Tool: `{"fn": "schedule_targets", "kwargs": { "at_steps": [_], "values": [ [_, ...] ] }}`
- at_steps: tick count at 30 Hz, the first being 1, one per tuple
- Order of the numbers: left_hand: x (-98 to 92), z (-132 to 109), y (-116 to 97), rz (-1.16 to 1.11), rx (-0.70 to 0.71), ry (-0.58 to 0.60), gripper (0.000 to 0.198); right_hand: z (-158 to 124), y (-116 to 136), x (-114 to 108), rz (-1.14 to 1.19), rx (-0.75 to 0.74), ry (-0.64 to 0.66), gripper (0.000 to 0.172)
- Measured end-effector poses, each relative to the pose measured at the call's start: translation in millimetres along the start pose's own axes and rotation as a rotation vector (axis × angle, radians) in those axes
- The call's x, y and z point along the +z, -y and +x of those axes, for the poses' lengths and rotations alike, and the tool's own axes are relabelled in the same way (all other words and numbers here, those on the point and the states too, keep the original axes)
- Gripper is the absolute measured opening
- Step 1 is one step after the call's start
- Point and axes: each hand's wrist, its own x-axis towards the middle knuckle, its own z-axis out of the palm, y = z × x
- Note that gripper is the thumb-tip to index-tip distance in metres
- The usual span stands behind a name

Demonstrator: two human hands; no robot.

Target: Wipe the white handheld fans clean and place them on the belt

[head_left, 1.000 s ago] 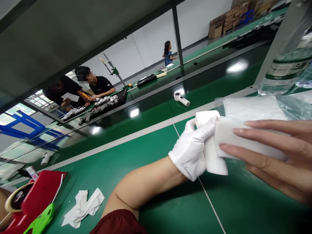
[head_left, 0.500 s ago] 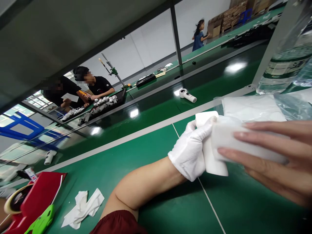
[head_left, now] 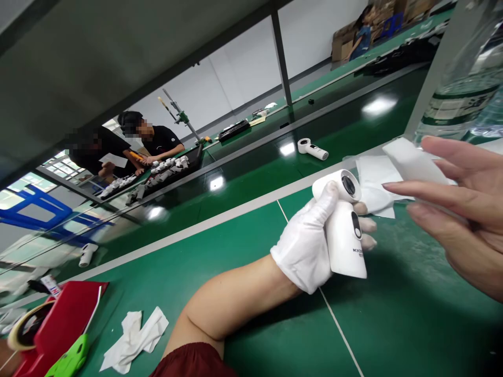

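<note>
Grip of gloved left hand closed round white device, upright above green desk; fingers partly hidden behind it. Right hand grip pinches white wipe nearby; wrist cut off at frame edge.

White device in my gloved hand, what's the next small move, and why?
Probably bring the white wipe in the right hand onto the dark round face of the white device. The gloved left hand holds it upright, face toward the camera, and the wipe sits apart from it.

Device in left hand; cloth in right hand; rag on table far left.
</note>
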Motion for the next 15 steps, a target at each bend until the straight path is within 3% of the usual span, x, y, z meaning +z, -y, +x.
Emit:
{"fn": "schedule_targets", "kwargs": {
  "at_steps": [3, 6, 10, 12, 15],
  "values": [
    [-2.2, 2.0, 3.8, 0.089, -0.033, 0.021, 0.033, -0.2, -7.2, -0.3, -0.084, 0.126, 0.128, 0.041],
    [-6.1, 6.0, 8.0, 0.224, -0.148, 0.002, 0.031, 2.8, -15.0, 1.0, -0.127, 0.304, 0.336, 0.062],
    [-12.0, 11.3, 12.4, 0.227, -0.323, 0.036, 0.036, 9.3, -16.6, 1.1, 0.016, 0.478, 0.540, 0.071],
    [-13.3, 12.0, 12.9, 0.228, -0.334, 0.042, 0.039, 12.4, -17.2, -1.6, 0.058, 0.477, 0.566, 0.065],
    [-12.4, 10.7, 9.2, 0.169, -0.254, 0.053, 0.040, 15.6, -19.0, -9.1, -0.064, 0.384, 0.397, 0.056]
  ]
}}
